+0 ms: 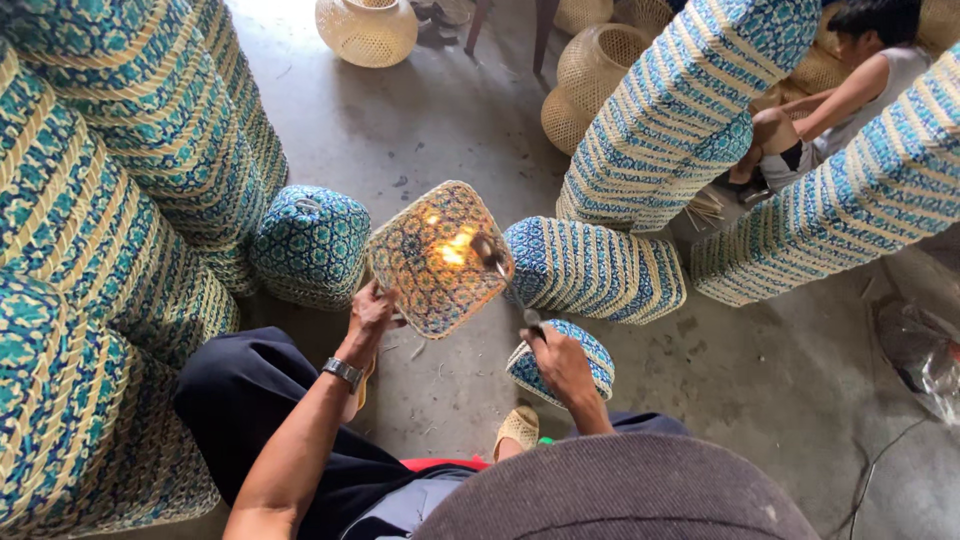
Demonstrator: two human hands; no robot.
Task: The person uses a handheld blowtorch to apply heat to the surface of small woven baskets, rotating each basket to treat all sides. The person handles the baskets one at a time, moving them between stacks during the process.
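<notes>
My left hand point(372, 310) grips the lower left edge of a woven blue-and-cream basket point(425, 285) and holds it up, tilted toward me. My right hand point(560, 365) holds a small torch point(512, 285) whose flame point(455, 247) plays over the basket's patterned surface. A watch sits on my left wrist. Just behind my right hand a small blue woven basket point(596, 352) rests on the floor.
Tall stacks of blue-and-cream woven baskets point(120, 220) stand at the left and lean at the upper right point(680, 110). Single baskets point(310, 245) lie on the concrete floor. Plain natural baskets point(368, 30) stand at the back. Another person point(850, 90) sits at the upper right.
</notes>
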